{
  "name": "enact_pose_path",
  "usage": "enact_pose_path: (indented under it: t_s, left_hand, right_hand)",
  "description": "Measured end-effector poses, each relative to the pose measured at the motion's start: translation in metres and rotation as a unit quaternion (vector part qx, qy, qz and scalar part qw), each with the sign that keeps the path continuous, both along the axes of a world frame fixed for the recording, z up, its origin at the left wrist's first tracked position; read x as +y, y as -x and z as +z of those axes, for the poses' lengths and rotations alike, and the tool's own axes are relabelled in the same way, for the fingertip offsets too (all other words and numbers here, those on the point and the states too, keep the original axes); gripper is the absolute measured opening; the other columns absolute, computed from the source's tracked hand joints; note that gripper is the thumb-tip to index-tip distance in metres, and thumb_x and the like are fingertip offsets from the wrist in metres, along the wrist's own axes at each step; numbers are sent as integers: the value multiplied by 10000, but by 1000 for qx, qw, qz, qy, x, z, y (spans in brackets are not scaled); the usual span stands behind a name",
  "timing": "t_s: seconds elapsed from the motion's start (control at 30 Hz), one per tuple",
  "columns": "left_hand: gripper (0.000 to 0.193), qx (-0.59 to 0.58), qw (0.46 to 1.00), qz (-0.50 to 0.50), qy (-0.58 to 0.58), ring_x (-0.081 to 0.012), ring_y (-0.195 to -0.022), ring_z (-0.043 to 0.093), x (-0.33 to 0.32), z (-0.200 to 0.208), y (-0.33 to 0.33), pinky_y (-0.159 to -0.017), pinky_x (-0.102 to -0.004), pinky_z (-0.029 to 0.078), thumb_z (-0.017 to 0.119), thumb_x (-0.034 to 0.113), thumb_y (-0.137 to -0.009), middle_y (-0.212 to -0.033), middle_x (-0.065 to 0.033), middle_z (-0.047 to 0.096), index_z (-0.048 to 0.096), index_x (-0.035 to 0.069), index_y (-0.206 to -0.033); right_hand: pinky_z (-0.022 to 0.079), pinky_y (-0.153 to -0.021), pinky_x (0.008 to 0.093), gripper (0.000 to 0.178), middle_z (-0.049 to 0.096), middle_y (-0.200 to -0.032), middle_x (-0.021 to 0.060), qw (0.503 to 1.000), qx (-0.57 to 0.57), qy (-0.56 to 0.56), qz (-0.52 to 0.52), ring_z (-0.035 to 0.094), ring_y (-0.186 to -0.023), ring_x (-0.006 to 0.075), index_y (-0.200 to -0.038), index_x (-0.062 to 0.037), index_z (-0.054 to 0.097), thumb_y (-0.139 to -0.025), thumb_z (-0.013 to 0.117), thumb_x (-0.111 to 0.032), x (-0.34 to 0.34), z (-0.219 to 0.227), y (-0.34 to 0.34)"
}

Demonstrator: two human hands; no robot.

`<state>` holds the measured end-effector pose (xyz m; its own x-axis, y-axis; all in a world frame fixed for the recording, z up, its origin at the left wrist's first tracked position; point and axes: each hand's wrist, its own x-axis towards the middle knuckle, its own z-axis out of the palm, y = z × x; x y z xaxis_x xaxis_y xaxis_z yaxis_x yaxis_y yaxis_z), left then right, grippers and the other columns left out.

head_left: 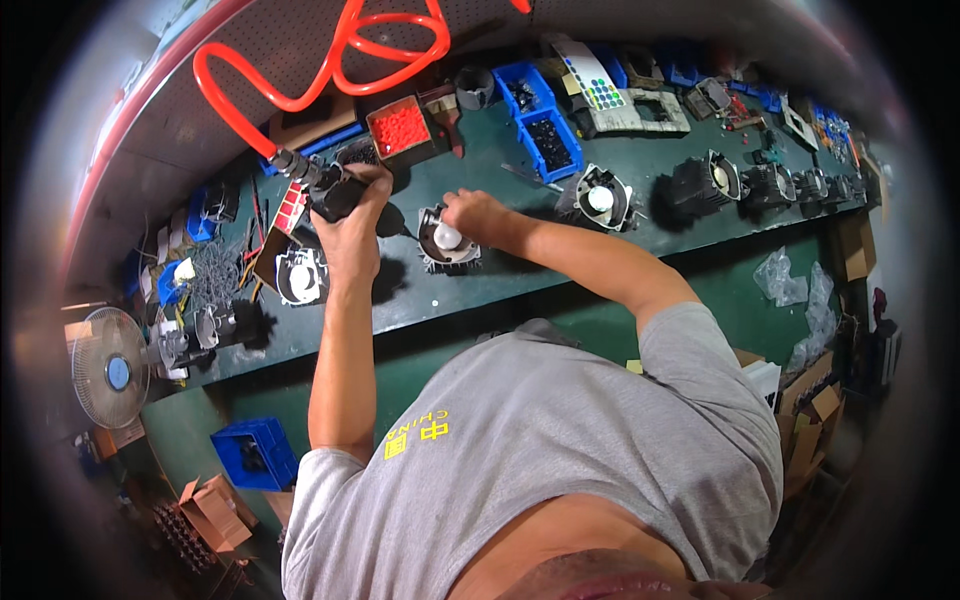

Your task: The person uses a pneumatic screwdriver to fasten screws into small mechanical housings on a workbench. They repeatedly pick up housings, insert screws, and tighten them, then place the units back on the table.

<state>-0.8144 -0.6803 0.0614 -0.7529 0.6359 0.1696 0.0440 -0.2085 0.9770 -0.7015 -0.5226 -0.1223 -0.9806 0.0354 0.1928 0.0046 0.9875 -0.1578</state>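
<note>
My left hand [350, 232] is wrapped round a black air screwdriver [338, 194], whose back end joins a metal coupling on an orange-red hose [240, 105]. Its dark front points right, toward a motor housing [448, 254] with a round white centre, standing on the green bench. Over that housing's far rim, my right hand [474, 217] has its fingers pinched together; whatever is between them is hidden. Just left of my left wrist stands a similar housing [300, 276]. Another housing [600, 200] with a white centre is to the right of my right hand.
Behind my hands are a box of red small parts [400, 130] and blue bins [548, 145] of black parts. More dark housings [705, 183] line the bench to the right. A fan [110, 368] stands at the left end. The hose loops overhead.
</note>
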Motion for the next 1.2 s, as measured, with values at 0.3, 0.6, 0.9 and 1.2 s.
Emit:
enact_pose_path:
  t_s: [0.3,0.6,0.9,1.2]
  left_hand:
    - [102,-11,1000,-10,-17,-200,-869,659,-16,-7,5,-852,-347,512,676,1,-827,-894,-100,709,683,-18,-927]
    - [201,-155,984,-39,-79,-198,-869,670,-22,-8,1,-812,-347,537,704,57,-841,-944,-96,705,654,-21,-1019]
    - [309,30,997,-58,47,-92,-797,497,-49,-28,12,-732,-250,416,594,300,-1017,-853,0,582,638,-2,-1068]
    - [248,16,984,-154,86,-95,-699,547,-67,-29,31,-646,-262,451,566,203,-1026,-743,-19,570,599,19,-863]
  right_hand:
    - [579,-779,429,197,662,-1090,152,999,20,18,-37,677,-923,326,-991,-39,705,-804,669,-92,-5,39,-6]
    - [496,-715,239,487,669,-952,84,602,112,790,-31,643,-804,112,-1179,-22,615,-980,665,-463,-89,119,-10]
    - [389,-601,247,520,533,-790,-34,732,173,653,-91,473,-700,61,-1110,-29,649,-986,618,-534,-96,103,-22]
    - [374,-576,230,434,510,-754,-60,677,144,710,-129,457,-662,40,-1036,-37,654,-985,643,-468,-101,104,-27]
